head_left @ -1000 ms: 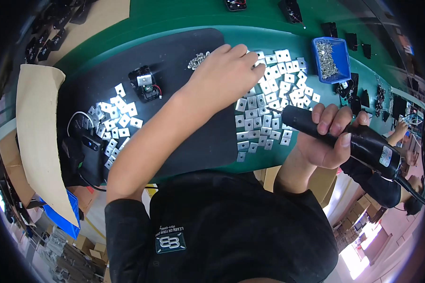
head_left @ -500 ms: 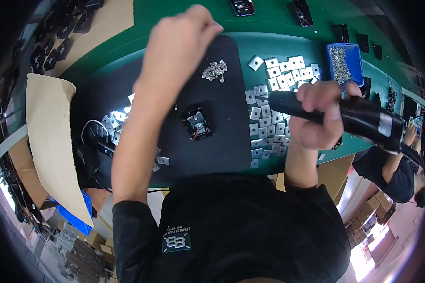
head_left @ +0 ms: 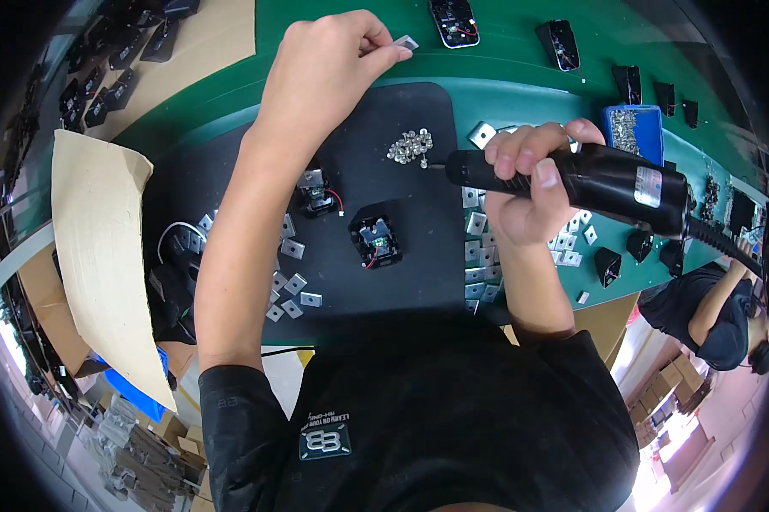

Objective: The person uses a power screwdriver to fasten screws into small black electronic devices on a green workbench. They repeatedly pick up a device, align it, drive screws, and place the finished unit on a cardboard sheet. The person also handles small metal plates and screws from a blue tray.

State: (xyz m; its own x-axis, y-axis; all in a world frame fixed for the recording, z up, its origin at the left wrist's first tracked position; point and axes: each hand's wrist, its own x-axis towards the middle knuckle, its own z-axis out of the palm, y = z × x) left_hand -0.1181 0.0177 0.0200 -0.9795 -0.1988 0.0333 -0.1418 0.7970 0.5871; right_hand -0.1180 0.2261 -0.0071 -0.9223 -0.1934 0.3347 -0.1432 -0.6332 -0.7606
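My left hand is raised over the far side of the bench, pinching a small silver metal plate between thumb and fingers. In my right hand lies a black corded electric screwdriver, its bit pointing left. The bit tip meets or nearly meets a screw at the near edge of a small heap of silver screws. Nearer me on the black mat sits a black housing with wiring inside. Left of it, partly behind my left forearm, is another black housing with a red wire and a metal plate on it.
Loose metal plates lie left of the housings; several more lie right of the mat. A blue bin of screws stands at right. Black housings line the far bench. A cardboard sheet stands at left; a co-worker is at far right.
The screwdriver has swung left and its bit has come to the screw heap. The plate in my left fingers now shows. The view has shifted slightly, uncovering the second housing beside my forearm.
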